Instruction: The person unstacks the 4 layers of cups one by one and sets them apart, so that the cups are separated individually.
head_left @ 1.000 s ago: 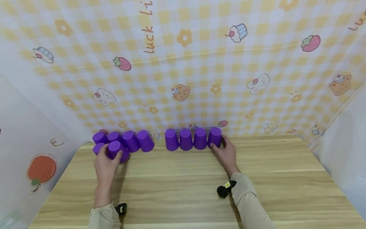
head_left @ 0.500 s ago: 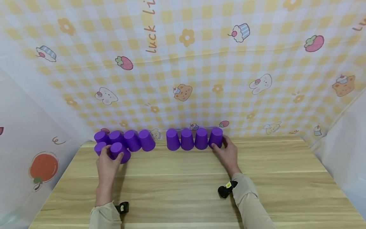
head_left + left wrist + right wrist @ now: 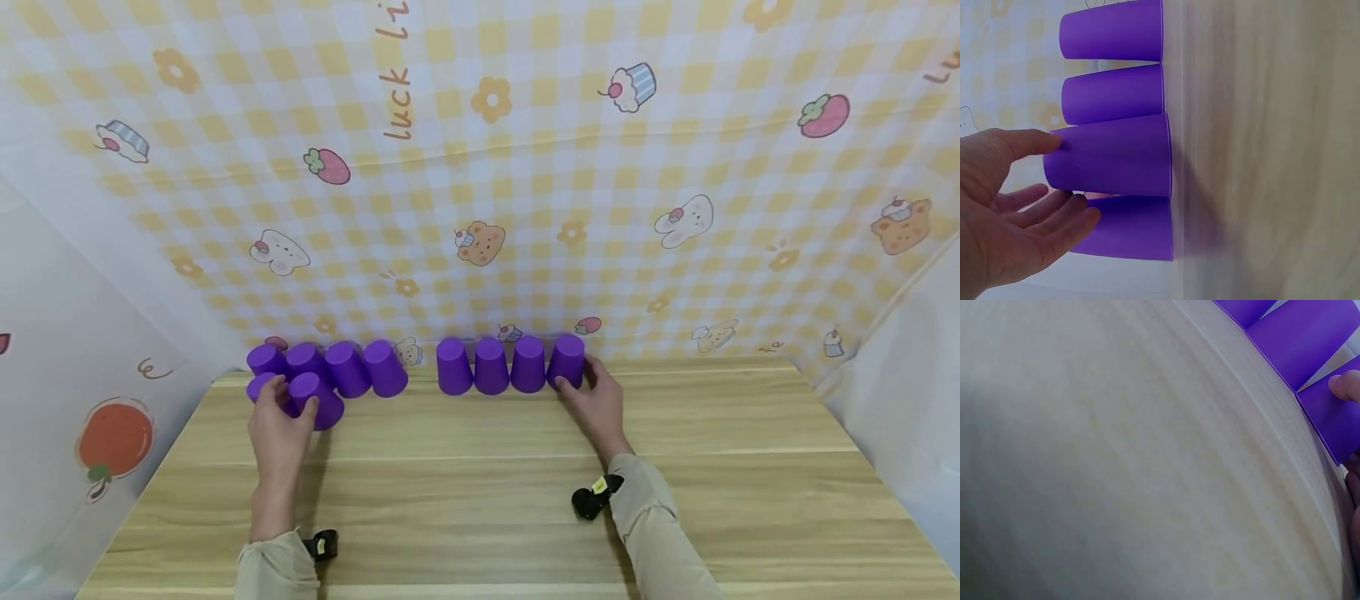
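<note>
Purple cups stand upside down on a wooden table. My left hand (image 3: 277,425) is around the front cup (image 3: 319,405) of the left group. In the left wrist view its thumb (image 3: 1041,142) touches that cup (image 3: 1116,156) near its narrow end, while the fingers lie spread and loose beside it, over a neighbouring cup (image 3: 1135,231). My right hand (image 3: 597,407) grips the rightmost cup (image 3: 566,360) of a separate row, thumb in front and other fingers at its far side. Only the thumb (image 3: 1349,386) and parts of fingers show in the right wrist view, at the edge.
Several more cups, including one purple cup (image 3: 384,367), form the left group's back line. A gap parts it from the right row, which begins with another cup (image 3: 453,367). A checked cloth (image 3: 480,167) hangs behind the wooden table (image 3: 465,500).
My left hand has loosened a little from the front cup, thumb and fingers moving slightly left. My right hand stays at the rightmost cup. The cups stand where they were.
</note>
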`<state>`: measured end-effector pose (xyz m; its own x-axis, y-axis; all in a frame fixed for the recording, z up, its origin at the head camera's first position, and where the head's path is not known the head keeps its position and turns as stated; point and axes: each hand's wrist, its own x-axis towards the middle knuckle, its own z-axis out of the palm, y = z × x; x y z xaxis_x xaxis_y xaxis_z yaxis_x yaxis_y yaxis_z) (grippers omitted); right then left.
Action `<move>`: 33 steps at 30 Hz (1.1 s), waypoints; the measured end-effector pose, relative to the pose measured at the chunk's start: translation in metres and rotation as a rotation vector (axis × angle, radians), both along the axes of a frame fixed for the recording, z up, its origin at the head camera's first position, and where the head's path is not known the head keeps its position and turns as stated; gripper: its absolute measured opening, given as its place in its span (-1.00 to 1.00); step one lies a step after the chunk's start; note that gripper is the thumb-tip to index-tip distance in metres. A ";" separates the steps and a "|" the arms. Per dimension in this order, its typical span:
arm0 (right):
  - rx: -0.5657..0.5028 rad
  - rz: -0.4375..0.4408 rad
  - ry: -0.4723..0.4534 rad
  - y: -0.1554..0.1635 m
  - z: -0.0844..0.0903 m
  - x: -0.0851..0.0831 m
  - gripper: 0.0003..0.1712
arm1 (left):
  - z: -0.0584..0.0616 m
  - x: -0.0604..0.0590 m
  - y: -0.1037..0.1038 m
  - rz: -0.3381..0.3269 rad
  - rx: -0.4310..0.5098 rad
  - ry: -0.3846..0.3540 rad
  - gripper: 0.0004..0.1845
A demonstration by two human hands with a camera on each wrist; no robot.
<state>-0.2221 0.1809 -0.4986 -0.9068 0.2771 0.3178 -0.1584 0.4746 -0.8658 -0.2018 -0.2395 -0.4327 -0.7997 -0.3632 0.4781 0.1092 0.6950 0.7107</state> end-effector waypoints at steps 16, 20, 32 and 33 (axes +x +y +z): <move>0.003 0.009 -0.004 -0.002 -0.001 0.001 -0.30 | 0.028 0.013 0.012 -0.134 -0.153 0.195 -0.55; -0.004 0.005 -0.012 -0.001 -0.002 0.002 -0.30 | 0.033 0.014 0.023 -0.176 -0.146 0.211 -0.58; 0.000 0.009 0.003 0.000 -0.002 0.002 -0.28 | 0.041 0.010 0.077 -0.362 -0.123 0.126 -0.60; -0.001 0.013 0.005 -0.001 -0.002 0.001 -0.27 | 0.041 0.009 0.082 -0.371 -0.107 0.109 -0.59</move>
<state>-0.2207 0.1801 -0.5004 -0.9085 0.2660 0.3222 -0.1689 0.4714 -0.8656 -0.1924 -0.1580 -0.3915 -0.8098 -0.0027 0.5867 0.4374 0.6637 0.6068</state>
